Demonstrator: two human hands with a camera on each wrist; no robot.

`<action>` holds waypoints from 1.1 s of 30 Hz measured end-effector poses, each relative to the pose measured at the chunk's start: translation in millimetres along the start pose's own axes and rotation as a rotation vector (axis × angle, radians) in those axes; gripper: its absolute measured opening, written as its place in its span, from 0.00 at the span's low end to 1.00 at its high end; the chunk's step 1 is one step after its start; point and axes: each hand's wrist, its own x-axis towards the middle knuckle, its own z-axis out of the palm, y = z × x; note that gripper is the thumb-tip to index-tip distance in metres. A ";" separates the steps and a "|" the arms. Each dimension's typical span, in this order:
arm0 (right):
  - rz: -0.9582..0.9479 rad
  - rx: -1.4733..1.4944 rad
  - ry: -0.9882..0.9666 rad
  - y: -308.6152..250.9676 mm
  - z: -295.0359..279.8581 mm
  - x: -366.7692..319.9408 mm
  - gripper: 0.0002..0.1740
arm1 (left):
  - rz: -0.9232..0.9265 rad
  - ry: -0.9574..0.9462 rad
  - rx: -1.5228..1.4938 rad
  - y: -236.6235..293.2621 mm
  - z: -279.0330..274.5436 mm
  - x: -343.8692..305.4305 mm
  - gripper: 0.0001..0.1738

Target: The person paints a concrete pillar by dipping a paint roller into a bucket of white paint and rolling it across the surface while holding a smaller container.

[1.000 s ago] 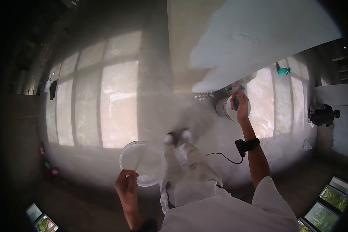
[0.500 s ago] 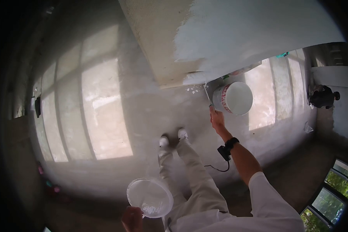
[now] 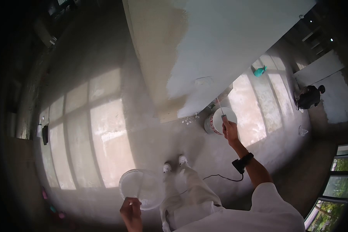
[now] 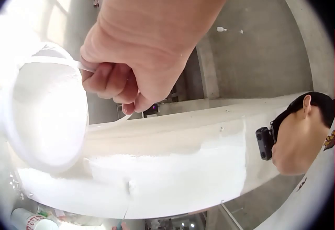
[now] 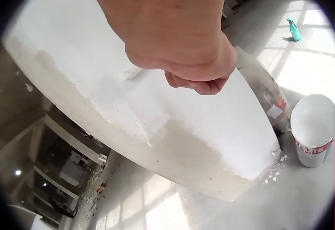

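My left hand [image 3: 131,212] [image 4: 141,47] grips the pale handle of a white pail [image 3: 123,185] [image 4: 49,115], which hangs beside my legs. The contents look white. My right hand [image 3: 231,132] [image 5: 172,36] is curled round the grip [image 3: 224,118] of a thin-rodded tool. The tool's small white head [image 4: 131,187] lies against the white-coated part of a wall [image 3: 220,38] [image 5: 220,130]; in the right wrist view my hand partly hides it. The coating ends in a ragged edge against bare beige surface [image 3: 154,50].
A white bucket with red lettering [image 3: 211,123] [image 5: 312,130] stands on the floor by the wall's lower corner, near white flakes [image 3: 190,119]. Further off are a green object [image 3: 260,71] and a crouching person [image 3: 309,96]. A black cable [image 3: 220,176] runs from my right wrist.
The tool's head has left the wall's bottom edge and is higher on its face. My right hand has moved with it and now overlaps the lettered bucket. The left hand still holds the pail.
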 end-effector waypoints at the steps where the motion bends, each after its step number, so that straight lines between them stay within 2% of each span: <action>1: -0.026 0.006 -0.003 -24.4 -10.1 -10.8 0.33 | 0.023 0.002 -0.007 7.8 -2.7 -2.6 0.14; 5: -0.150 -0.020 0.009 -115.2 -49.4 -39.9 0.34 | 0.095 -0.039 -0.012 24.6 -20.0 -8.4 0.14; 8: -0.297 -0.009 0.020 -160.1 -82.2 -42.1 0.30 | 0.076 -0.054 0.017 30.1 -30.1 -16.1 0.12; 11: -0.411 0.035 0.021 -186.5 -102.8 -36.8 0.31 | 0.067 -0.036 -0.029 31.3 -26.8 -22.1 0.13; 15: -0.406 0.059 0.034 -173.5 -115.6 5.2 0.32 | 0.032 -0.011 0.034 24.3 -11.5 -15.4 0.14; 18: -0.352 0.091 -0.019 -130.6 -94.2 39.1 0.33 | 0.001 0.020 0.124 19.0 8.3 -6.3 0.15; 21: -0.322 0.173 -0.074 -63.9 -69.5 82.9 0.33 | -0.064 0.044 0.148 11.3 31.2 2.8 0.15; 23: -0.371 0.155 -0.006 -19.1 -50.8 109.1 0.32 | -0.114 0.060 0.124 8.2 46.6 9.6 0.15; 26: -0.342 0.091 0.027 67.2 -29.3 140.0 0.29 | -0.081 0.004 0.212 2.6 79.7 20.1 0.12; 29: -0.330 0.017 0.035 159.5 -3.3 180.0 0.29 | -0.045 0.066 0.192 -30.0 107.7 45.0 0.14; 30: -0.320 -0.019 0.046 186.8 5.3 189.2 0.29 | -0.067 0.059 0.389 -38.6 112.9 53.6 0.14; 33: -0.221 -0.037 0.036 262.3 28.4 208.4 0.30 | -0.066 -0.121 0.436 -71.7 117.9 78.0 0.14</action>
